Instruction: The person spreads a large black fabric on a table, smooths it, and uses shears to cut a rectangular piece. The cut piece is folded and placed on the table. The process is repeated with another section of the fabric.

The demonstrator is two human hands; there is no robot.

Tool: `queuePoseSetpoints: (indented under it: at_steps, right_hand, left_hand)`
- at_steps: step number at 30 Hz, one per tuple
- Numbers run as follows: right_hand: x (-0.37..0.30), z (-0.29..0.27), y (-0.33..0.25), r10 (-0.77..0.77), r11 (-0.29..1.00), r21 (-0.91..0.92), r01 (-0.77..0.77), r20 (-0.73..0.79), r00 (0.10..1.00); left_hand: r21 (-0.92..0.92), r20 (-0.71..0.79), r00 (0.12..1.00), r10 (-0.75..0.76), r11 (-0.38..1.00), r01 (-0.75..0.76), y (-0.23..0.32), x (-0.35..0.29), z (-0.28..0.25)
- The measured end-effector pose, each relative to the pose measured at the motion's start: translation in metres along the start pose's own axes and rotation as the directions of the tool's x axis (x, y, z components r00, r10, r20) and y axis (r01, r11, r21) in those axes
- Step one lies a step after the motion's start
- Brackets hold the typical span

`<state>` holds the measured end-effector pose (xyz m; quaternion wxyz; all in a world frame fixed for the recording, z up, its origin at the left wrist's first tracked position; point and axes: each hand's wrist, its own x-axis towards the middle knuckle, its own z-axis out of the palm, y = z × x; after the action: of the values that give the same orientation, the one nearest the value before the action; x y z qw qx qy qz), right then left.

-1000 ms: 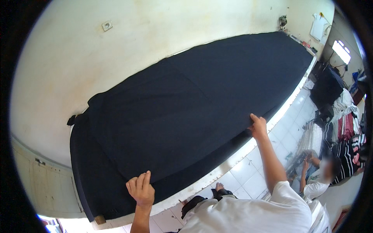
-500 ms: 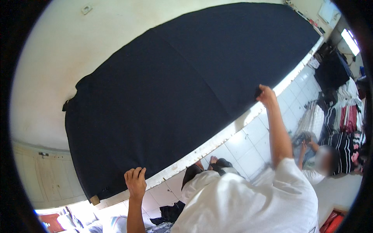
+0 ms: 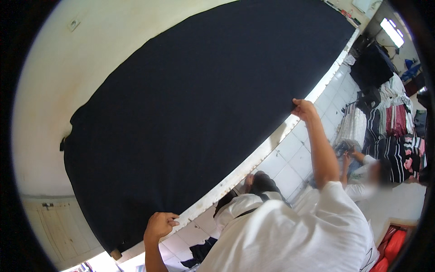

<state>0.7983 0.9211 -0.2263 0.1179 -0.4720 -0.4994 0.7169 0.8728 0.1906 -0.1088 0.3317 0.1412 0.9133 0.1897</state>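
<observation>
A broad sheet of black cloth (image 3: 199, 113) lies over a long white-edged table (image 3: 253, 167). At its near edge, toward the left end, my left hand (image 3: 159, 225) is closed with curled fingers, pinching the cloth beside the table rim. Farther along the same edge to the right, my right hand (image 3: 304, 109) grips the cloth between thumb and fingers. Faint folds run up the cloth from my left hand. The fingertips under each hand are partly hidden.
A small tan block (image 3: 116, 254) sits at the cloth's lower left corner. Beyond the table at right, a co-worker (image 3: 362, 181) is beside stacks of folded striped fabric (image 3: 393, 152). Dark scraps (image 3: 202, 252) lie on the tiled floor (image 3: 290, 174). A wall (image 3: 54, 104) borders the far side.
The diagonal crease across the middle of the cloth has smoothed out. My left hand's fingers have curled in at the edge and turned rightward. The whole view has shifted slightly.
</observation>
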Motion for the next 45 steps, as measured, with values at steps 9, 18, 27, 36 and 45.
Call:
queuePoseSetpoints:
  at_steps: [9,18,27,36,45]
  right_hand:
    - [0.153,-0.042,-0.137,-0.027,0.991,0.125,0.054,-0.21,0.977]
    - [0.225,-0.136,-0.172,-0.021,0.998,-0.055,0.022,0.008,1.0]
    - [0.341,-0.221,-0.275,-0.237,0.951,-0.21,0.226,-0.032,0.971]
    - [0.547,-0.307,-0.458,-0.059,0.947,0.317,0.05,0.018,0.998]
    - [0.598,-0.381,-0.477,0.03,0.964,-0.266,-0.021,0.028,0.999]
  left_hand:
    - [0.14,-0.7,0.709,0.084,0.99,0.021,0.172,0.318,-0.037]
    - [-0.053,-0.81,0.531,-0.25,0.932,0.358,0.294,0.406,-0.037]
    - [0.345,-0.456,0.859,0.231,0.936,-0.069,0.58,0.527,0.039]
    - [0.41,-0.427,0.795,0.43,0.876,-0.253,0.805,0.745,0.001]
    - [0.435,0.299,0.461,0.836,0.311,-0.845,1.014,0.753,0.143]
